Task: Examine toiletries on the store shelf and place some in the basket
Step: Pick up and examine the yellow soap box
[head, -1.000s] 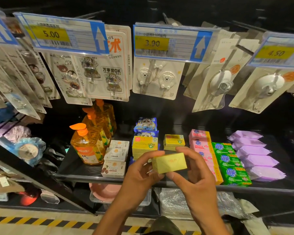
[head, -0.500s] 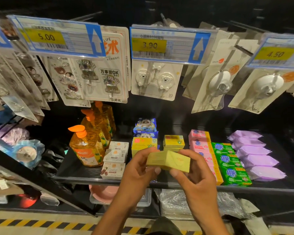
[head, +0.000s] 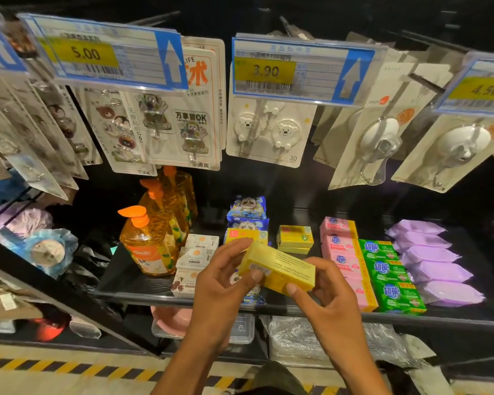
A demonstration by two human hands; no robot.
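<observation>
Both ends of the soap box (head: 280, 269) are pinched, by left hand (head: 223, 283) and right hand (head: 325, 292); fingertips clear of its print would ease reading.

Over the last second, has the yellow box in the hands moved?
Yes. The yellow box has turned over in place, showing a printed face, its right end now dipping toward the shelf edge.

Three price tags hang overhead: 5.00 tag (head: 97, 55) at ten o'clock, 3.90 tag (head: 291, 72) at twelve, 4.50 tag (head: 482, 91) at two. A bear-hook card (head: 268, 132) hangs just under the 3.90 tag. A pink basin (head: 169, 320) sits at seven o'clock, with striped floor tape (head: 69, 366) below it at eight.
</observation>
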